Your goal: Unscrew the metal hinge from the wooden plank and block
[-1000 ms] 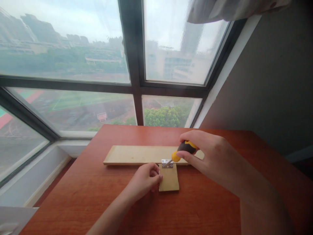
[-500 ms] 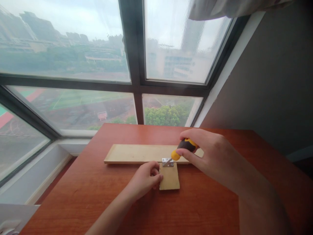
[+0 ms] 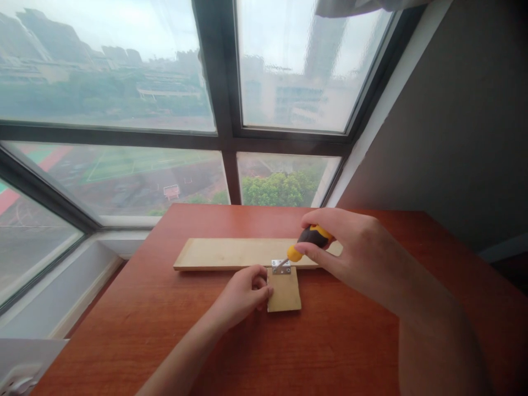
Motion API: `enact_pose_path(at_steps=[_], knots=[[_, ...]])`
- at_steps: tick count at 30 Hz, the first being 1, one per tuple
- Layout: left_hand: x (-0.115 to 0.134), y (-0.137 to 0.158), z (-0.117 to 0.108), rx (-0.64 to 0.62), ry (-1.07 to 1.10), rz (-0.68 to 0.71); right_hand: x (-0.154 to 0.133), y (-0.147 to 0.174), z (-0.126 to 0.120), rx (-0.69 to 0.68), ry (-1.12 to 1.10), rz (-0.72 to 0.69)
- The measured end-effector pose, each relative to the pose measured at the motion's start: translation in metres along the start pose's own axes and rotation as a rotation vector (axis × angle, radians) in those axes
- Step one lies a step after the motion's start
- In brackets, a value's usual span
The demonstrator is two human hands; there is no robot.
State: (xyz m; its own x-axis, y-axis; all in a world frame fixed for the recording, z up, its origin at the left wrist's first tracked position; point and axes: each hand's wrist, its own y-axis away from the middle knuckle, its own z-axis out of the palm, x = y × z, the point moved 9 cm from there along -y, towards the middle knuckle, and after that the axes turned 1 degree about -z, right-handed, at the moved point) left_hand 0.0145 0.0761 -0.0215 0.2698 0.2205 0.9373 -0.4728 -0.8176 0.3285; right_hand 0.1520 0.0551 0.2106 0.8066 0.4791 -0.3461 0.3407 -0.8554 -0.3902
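Note:
My right hand (image 3: 344, 245) is closed around the yellow and black handle of a screwdriver (image 3: 312, 236). Its shaft slants down to the left, and the tip meets a small silver metal hinge (image 3: 281, 267). That hinge lies across the seam between a long pale wooden board (image 3: 231, 253) and a small wooden piece (image 3: 284, 291) in front of it. With fingers curled, my left hand (image 3: 246, 291) grips the left edge of the small piece. The right end of the long board is partly hidden behind my right hand.
Everything lies on a reddish-brown wooden table (image 3: 173, 324). Beyond its far edge stands a window with dark frames (image 3: 229, 143). A grey wall (image 3: 445, 137) rises on the right, and a white socket (image 3: 20, 382) shows at lower left.
The whole scene sits slightly higher and further left, as the camera view has shifted. Both hands keep their holds, and the screwdriver tip stays at the hinge.

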Motion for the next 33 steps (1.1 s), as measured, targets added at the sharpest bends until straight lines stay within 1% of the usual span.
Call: enact_pose_path(at_steps=[4,12,15,19,21,25,26,28,31,33], knots=[[0.002,0.001,0.0,0.005,-0.013,0.007,-0.002,0.001,0.002,-0.031,0.014,-0.003],[0.003,0.002,0.0,-0.007,0.045,0.009,-0.006,0.003,0.005,-0.026,-0.004,-0.046],[0.006,0.003,0.0,-0.006,0.058,-0.006,-0.013,0.006,0.007,-0.085,-0.042,-0.099],[0.009,0.005,0.001,0.001,0.054,-0.017,-0.027,0.012,0.009,-0.18,-0.199,-0.166],[0.011,0.005,0.002,-0.001,0.058,-0.001,-0.029,0.012,0.009,-0.167,-0.19,-0.145],[0.011,0.005,0.0,0.01,0.027,0.008,-0.02,0.005,0.01,-0.038,0.027,0.002],[0.011,0.005,0.0,0.012,0.017,0.004,-0.019,0.004,0.011,-0.02,0.061,0.019],[0.01,0.004,0.0,0.008,0.007,0.001,-0.019,0.003,0.013,-0.031,0.073,0.01],[0.009,0.003,0.001,0.008,0.011,0.002,-0.022,0.006,0.014,-0.115,-0.002,-0.059],[0.008,0.003,0.001,0.01,0.017,0.0,-0.021,0.009,0.011,-0.155,-0.033,-0.08]])
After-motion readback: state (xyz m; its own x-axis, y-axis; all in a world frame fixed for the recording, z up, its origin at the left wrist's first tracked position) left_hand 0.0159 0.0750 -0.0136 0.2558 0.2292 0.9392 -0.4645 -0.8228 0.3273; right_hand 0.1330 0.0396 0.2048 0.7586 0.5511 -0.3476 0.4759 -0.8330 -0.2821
